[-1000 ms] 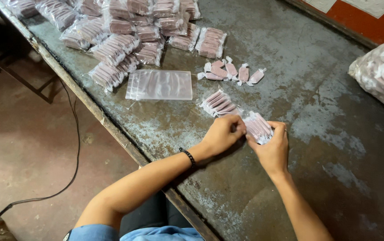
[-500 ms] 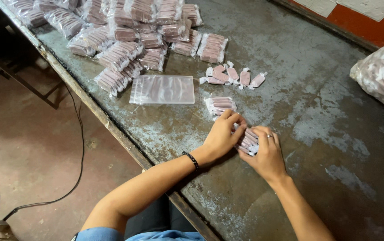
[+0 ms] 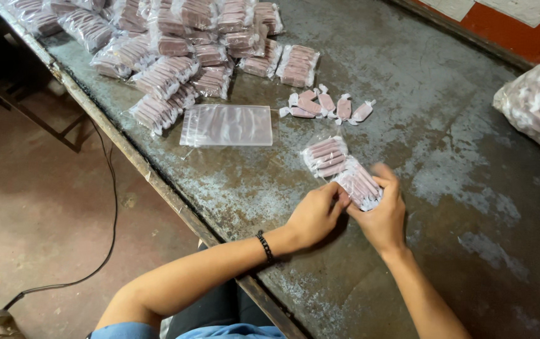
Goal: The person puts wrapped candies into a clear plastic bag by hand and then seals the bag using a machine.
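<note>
Both hands were on one small clear plastic pouch packed w/ a row of pinkish wrapped sweets [image 3: 359, 183], lying on the worn grey-blue metal table [image 3: 446, 75] near its front edge. The left hand [image 3: 312, 215] pinched the pouch's near end, thumb & fingertips closed on the film; the right hand [image 3: 384, 213] cupped it from the other side, fingers curled over the top, so both were grasping that pouch. It looked light, prob. lumpy rather than stiff: thin slick film over firm little pieces that could shift inside. Best hold seemed the open end or the long sides, not the slippery flat face; squeezing the middle might bunch the row. A second filled pouch of the same kind [image 3: 325, 155] lay touching it, just beyond. Farther off sat a few loose twist-wrapped sweets [image 3: 326, 105], a flat stack of empty clear bags [image 3: 227, 125], a heap of filled pouches [image 3: 182, 44] & a big clear sack of sweets [image 3: 537, 103] at the right edge.
</note>
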